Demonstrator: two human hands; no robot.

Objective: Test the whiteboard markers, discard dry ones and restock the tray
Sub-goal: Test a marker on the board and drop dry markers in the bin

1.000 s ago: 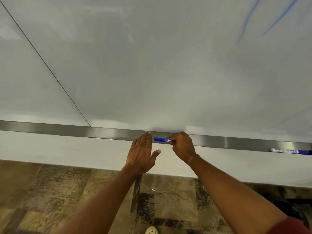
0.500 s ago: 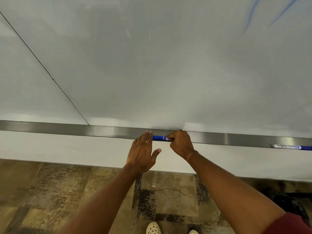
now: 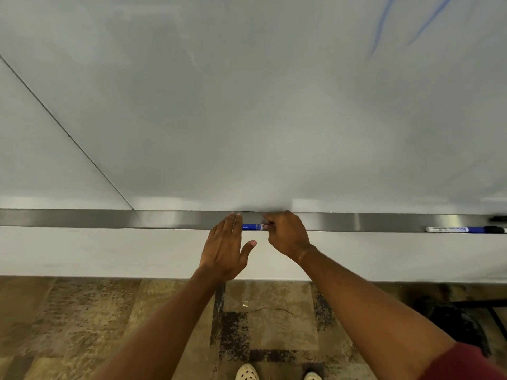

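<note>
Right hand pinches blue marker at tray; left hand flat, open beside. Marker, probably only lightly held, could roll off.

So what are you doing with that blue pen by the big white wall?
A person is at a whiteboard. Their right hand pinches a blue marker lying along the metal tray, while the left hand, fingers straight, rests at its other end. Another marker lies further right on the tray. Two blue test strokes show up top.
</note>
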